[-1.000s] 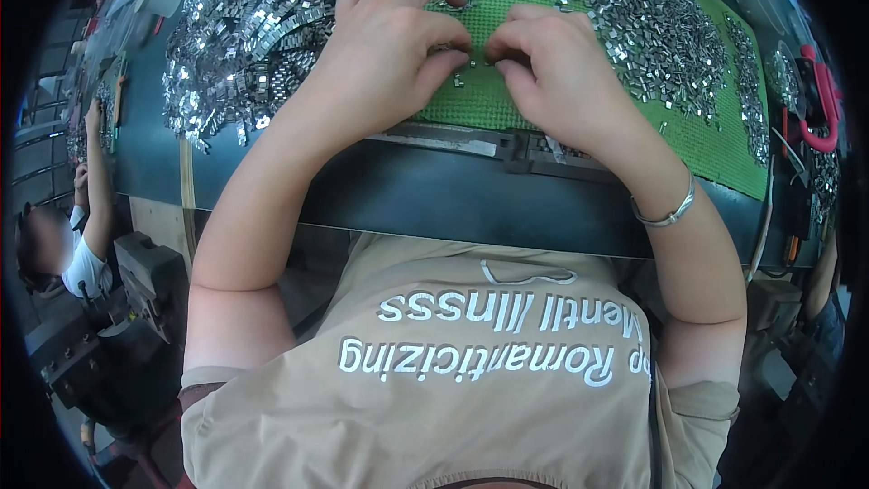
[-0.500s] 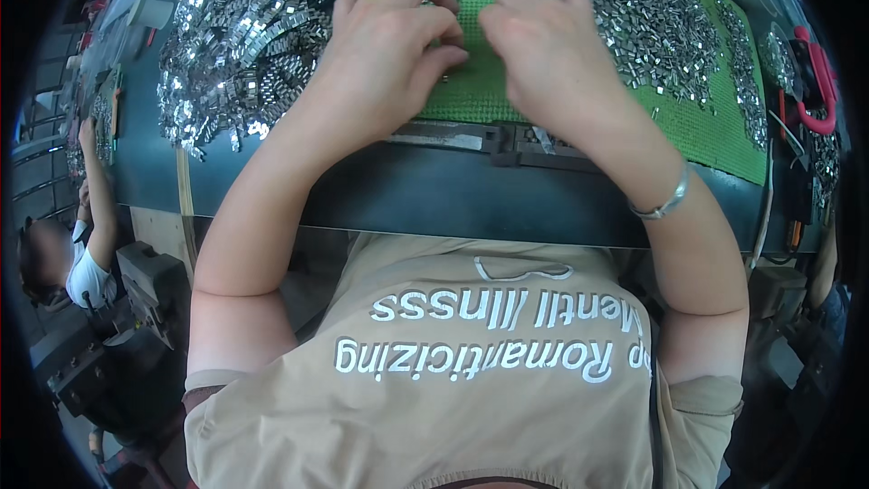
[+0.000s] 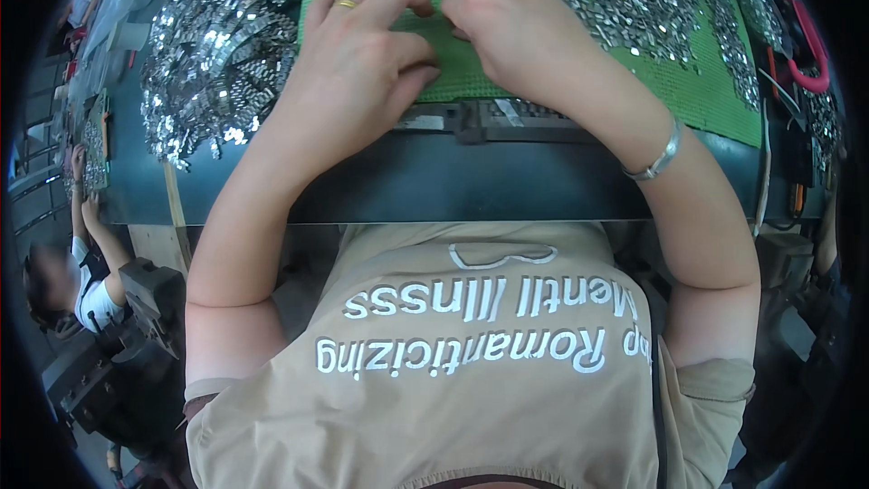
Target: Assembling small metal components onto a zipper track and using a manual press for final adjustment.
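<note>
My left hand point(image 3: 367, 59) hovers over the green textured mat point(image 3: 462, 72), fingers bent and apart; nothing shows between thumb and forefinger. Close to its right, my right hand point(image 3: 511, 23) is closed, with fingers curled inward and tips mostly hidden, so anything pinched there cannot be made out. Small shiny metal pieces point(image 3: 625, 0) lie spread over the mat beyond and to the right of my hands. Left of the mat, a big heap of silvery linked metal strips point(image 3: 217, 45) glitters beside my left forearm. A dark bar-shaped fixture point(image 3: 471, 122) runs along the mat's near edge.
The dark tabletop point(image 3: 453, 190) ends just before my body. At the far right are pink-red handles point(image 3: 806, 45) and an orange-handled tool point(image 3: 797, 199). A person point(image 3: 95, 281) works at the left, near a dark metal machine part point(image 3: 149, 294).
The whole view has shifted slightly, so table and mat appear further left and up. Both my hands stay over the mat; the right fingers look more curled and nearer the left hand.
</note>
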The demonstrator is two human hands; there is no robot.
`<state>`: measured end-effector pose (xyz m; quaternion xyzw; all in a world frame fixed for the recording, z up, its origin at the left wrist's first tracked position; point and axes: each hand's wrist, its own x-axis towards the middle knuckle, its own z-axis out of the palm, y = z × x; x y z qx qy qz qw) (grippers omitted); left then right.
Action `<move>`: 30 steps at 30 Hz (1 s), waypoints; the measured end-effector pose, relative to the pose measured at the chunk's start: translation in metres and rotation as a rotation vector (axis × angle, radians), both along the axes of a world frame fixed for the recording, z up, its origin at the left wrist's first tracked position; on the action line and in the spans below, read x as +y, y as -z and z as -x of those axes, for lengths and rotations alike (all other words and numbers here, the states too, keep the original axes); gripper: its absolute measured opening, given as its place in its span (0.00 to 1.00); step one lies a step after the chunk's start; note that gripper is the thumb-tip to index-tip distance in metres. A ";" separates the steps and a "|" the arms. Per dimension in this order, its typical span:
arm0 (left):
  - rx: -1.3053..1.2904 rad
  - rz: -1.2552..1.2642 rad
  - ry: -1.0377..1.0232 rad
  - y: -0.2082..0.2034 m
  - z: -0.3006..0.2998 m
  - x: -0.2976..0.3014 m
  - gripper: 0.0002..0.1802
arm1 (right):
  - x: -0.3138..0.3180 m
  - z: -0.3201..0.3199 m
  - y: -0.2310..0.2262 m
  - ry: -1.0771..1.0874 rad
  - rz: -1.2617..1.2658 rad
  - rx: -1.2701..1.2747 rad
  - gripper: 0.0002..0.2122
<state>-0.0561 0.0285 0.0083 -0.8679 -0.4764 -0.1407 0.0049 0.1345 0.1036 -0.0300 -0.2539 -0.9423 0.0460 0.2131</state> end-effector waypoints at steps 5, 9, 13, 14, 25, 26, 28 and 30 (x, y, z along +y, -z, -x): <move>-0.113 0.013 -0.040 0.003 -0.016 0.001 0.04 | -0.008 -0.004 -0.023 0.056 0.122 -0.062 0.05; -0.357 0.141 0.080 0.002 -0.042 -0.007 0.06 | -0.031 -0.041 -0.027 0.077 0.078 0.122 0.05; -0.343 0.179 0.122 0.010 -0.058 -0.012 0.06 | -0.065 -0.075 -0.017 0.117 0.208 0.224 0.06; -0.316 0.225 0.125 0.009 -0.059 -0.011 0.08 | -0.073 -0.079 -0.012 0.139 0.212 0.255 0.06; -0.257 0.164 0.137 0.011 -0.063 -0.014 0.11 | -0.078 -0.076 -0.006 0.229 0.117 0.156 0.06; -0.196 0.117 0.177 0.009 -0.060 -0.014 0.13 | -0.077 -0.076 -0.008 0.216 0.132 0.140 0.06; -0.133 0.067 0.218 0.004 -0.056 -0.017 0.14 | -0.074 -0.076 -0.011 0.203 0.145 0.125 0.05; -0.166 0.141 0.202 -0.001 -0.052 -0.021 0.19 | -0.069 -0.078 -0.012 0.215 0.325 0.242 0.05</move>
